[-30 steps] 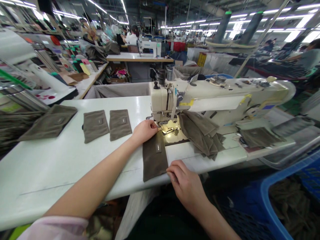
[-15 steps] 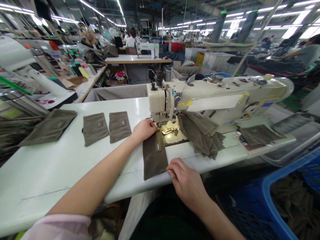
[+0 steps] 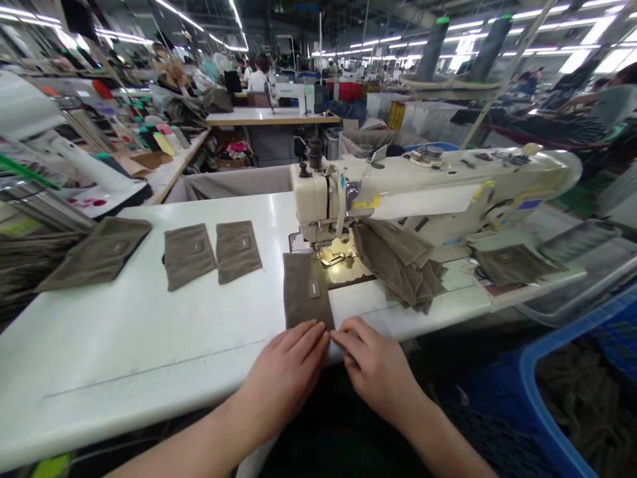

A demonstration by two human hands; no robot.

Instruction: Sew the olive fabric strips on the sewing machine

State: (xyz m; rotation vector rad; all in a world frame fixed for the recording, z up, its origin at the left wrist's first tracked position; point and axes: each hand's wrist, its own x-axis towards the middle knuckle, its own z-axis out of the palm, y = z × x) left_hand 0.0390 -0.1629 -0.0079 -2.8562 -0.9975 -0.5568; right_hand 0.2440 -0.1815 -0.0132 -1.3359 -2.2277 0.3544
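left hand [image 3: 288, 366] drops onto brown rectangular fabric [image 3: 299, 292], grip unclear; right fingers [image 3: 350, 340] pinch its corner; label [image 3: 314, 289] illegible.

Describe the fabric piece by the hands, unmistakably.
Find the cream sewing machine on the white table. Before its head lies a brown, labelled fabric piece. Unlike neighbouring pieces, it has the left hand and right hand at its near edge.
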